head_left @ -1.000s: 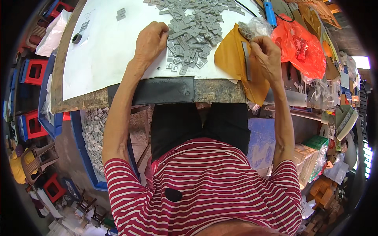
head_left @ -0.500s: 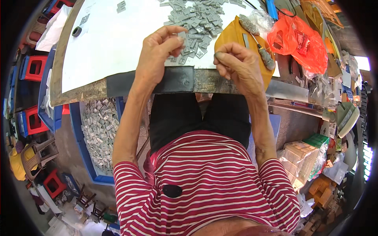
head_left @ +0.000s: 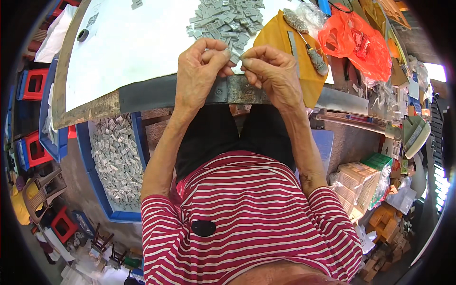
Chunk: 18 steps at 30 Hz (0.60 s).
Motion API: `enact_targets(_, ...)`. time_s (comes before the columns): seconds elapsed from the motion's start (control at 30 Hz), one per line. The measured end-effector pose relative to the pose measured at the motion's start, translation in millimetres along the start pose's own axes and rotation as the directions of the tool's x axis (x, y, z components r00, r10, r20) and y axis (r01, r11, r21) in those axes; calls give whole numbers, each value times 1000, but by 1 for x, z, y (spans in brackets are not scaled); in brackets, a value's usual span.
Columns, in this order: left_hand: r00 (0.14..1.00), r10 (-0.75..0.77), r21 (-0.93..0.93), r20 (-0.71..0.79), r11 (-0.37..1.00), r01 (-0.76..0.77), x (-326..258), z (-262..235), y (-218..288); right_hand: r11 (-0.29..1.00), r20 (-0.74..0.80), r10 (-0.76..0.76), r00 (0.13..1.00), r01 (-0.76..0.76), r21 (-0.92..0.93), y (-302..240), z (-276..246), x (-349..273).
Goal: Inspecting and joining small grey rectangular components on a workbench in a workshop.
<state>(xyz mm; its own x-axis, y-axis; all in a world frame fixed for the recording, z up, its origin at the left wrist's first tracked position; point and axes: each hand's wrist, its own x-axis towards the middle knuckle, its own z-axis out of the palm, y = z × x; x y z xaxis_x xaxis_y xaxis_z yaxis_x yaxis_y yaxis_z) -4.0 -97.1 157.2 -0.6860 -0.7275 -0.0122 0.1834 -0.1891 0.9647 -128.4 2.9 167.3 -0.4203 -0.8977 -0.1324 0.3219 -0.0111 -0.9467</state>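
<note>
The left hand's (head_left: 197, 71) fingers partly hide a small grey piece (head_left: 234, 58); anything between the right hand's (head_left: 278, 76) fingertips is too small to tell. The top edge crops the grey pile (head_left: 225, 20) and blue cylinder (head_left: 324, 6).

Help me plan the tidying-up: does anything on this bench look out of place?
Mildly, yes: a few grey pieces near the picture's top edge lie apart from the main pile, and a dark ring, unlike those pieces, sits alone at the left edge of the white sheet.
</note>
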Motion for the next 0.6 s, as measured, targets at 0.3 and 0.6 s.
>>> enact_targets(0.3, 999, 54, 179, -6, 982, -52, -5, 3, 0, 989, -2, -3, 1000, 3, -145, 3, 0, 5)
enact_targets(0.6, 998, 66, 190, 22, 979, -69, -8, 1, -1, 988, 22, 54, 998, -51, -143, 2, 0, 5)
